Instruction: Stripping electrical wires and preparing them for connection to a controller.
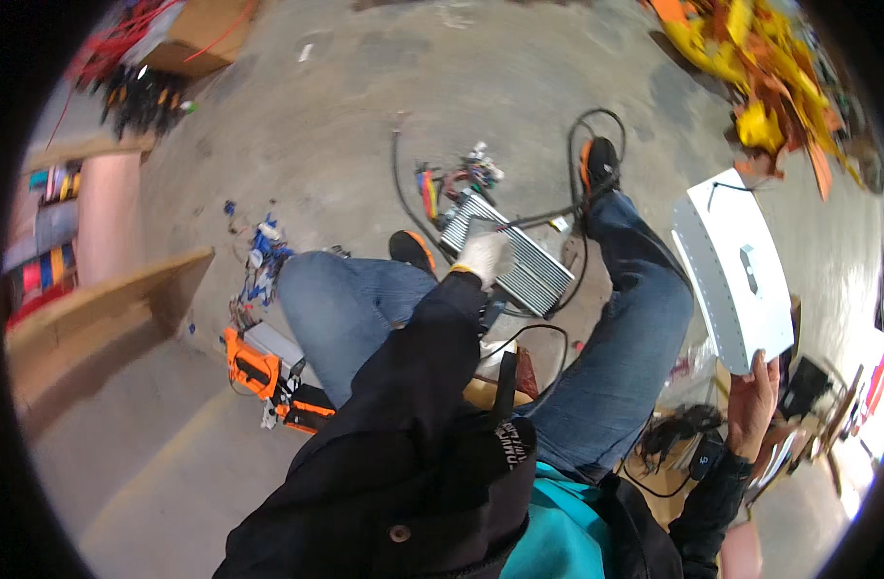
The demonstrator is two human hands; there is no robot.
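My left hand [483,255], in a pale glove, is closed over the middle of a silver finned metal housing [540,280] lying between my legs, on a dark grey piece I cannot make out. A black cable [594,114] loops beside the housing and past my right shoe. Coloured wires and connectors [483,169] lie just beyond it. My bare right hand [755,396] grips the lower edge of a white sheet-metal panel [724,299], which has a row of small holes along its side and a cut-out in the middle.
An orange-and-black tool [251,361] and small blue scraps [264,253] lie by my left knee. A wooden board [114,288] and shelving [46,227] stand left, a cardboard box [196,39] upper left. Yellow and orange pieces [756,124] pile upper right. Dark clutter [683,434] sits lower right.
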